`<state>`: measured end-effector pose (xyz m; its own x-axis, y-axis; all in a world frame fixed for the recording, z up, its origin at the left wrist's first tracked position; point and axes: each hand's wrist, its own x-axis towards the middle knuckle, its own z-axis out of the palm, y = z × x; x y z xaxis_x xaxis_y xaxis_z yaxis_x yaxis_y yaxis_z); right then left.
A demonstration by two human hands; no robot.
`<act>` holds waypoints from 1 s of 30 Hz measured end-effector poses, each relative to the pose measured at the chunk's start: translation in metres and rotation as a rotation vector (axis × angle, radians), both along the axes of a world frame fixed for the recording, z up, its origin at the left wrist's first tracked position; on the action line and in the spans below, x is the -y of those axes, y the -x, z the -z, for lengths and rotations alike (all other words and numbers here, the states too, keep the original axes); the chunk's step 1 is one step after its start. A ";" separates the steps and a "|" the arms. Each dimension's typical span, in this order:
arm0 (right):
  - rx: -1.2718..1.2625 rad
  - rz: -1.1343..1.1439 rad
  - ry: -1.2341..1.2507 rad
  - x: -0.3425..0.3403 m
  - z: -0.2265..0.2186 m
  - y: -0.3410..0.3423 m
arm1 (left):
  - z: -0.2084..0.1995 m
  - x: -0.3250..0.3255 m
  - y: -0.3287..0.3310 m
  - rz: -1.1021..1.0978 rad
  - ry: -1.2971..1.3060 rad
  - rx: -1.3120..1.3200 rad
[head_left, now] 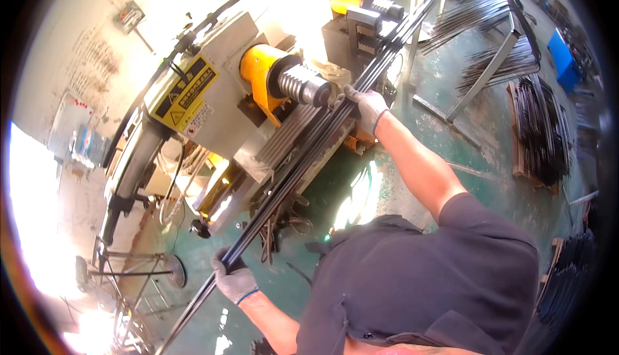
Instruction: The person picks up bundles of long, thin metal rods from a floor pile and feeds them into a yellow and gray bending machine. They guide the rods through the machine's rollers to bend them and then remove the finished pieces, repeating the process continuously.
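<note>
A bundle of long, dark metal rods (284,192) runs aslant from the lower left to the upper right, along the front of a grey machine (222,91). My left hand (235,279), in a grey knit glove, is closed round the bundle toward its lower end. Further up, my right hand (369,109), gloved too, grips the rods beside a ribbed steel roller (305,84) with a yellow housing (260,75). Both arms reach out from a dark short-sleeved shirt. The fingers on the underside of the bundle are partly hidden.
A second ribbed roller (387,8) projects further back. Metal racks (487,75) hold bundles of thin rods at the upper right; more dark bars (541,133) lie stacked on a pallet. At lower left stands a metal frame (132,271). Loose straps (282,223) hang under the machine.
</note>
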<state>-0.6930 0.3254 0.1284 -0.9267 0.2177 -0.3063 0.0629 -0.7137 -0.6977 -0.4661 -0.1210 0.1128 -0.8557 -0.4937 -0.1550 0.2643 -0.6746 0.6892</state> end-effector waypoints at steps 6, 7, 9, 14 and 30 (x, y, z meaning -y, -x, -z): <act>0.252 0.059 -0.198 -0.022 -0.012 0.077 | 0.024 -0.011 0.065 0.043 -0.340 0.072; 0.223 0.076 -0.213 -0.029 -0.009 0.088 | 0.026 -0.004 0.069 0.063 -0.339 0.056; 0.193 0.090 -0.205 -0.043 -0.002 0.104 | 0.028 0.015 0.073 -0.022 -0.309 0.057; 0.156 0.131 -0.145 -0.055 0.002 0.125 | 0.010 0.058 0.064 -0.147 -0.128 0.108; 0.134 0.044 -0.043 -0.021 0.020 0.107 | -0.010 -0.079 0.128 0.039 -0.261 0.126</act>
